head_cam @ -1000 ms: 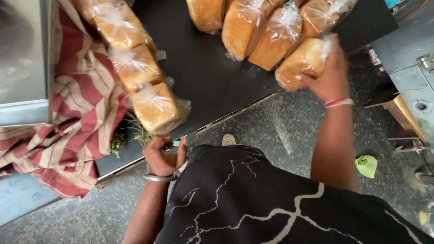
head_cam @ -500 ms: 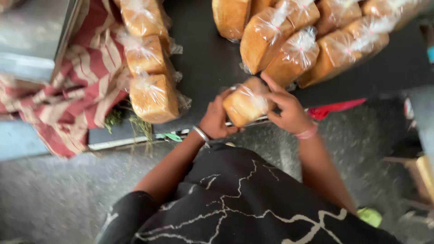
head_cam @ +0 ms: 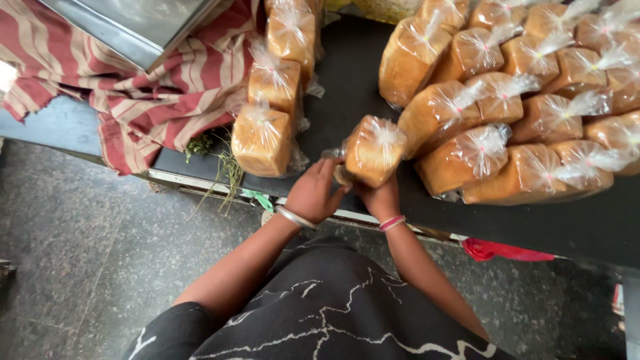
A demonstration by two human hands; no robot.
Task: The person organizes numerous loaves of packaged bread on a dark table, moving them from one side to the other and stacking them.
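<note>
At the near edge of the dark table (head_cam: 347, 87), a bagged loaf (head_cam: 375, 151) is held up between both hands, its long axis tipped away from the body and its tied end pointing up and outward. The left hand (head_cam: 313, 193) cups the near-left side with fingers curled against the plastic; the right hand (head_cam: 381, 198) closes under the base, though how far its fingers wrap is hidden behind the loaf. Both wrists sit just below the loaf, equally near. A row of loaves (head_cam: 273, 87) lies to the left, a pile (head_cam: 527, 100) to the right; the striped cloth (head_cam: 133, 100) is well apart.
</note>
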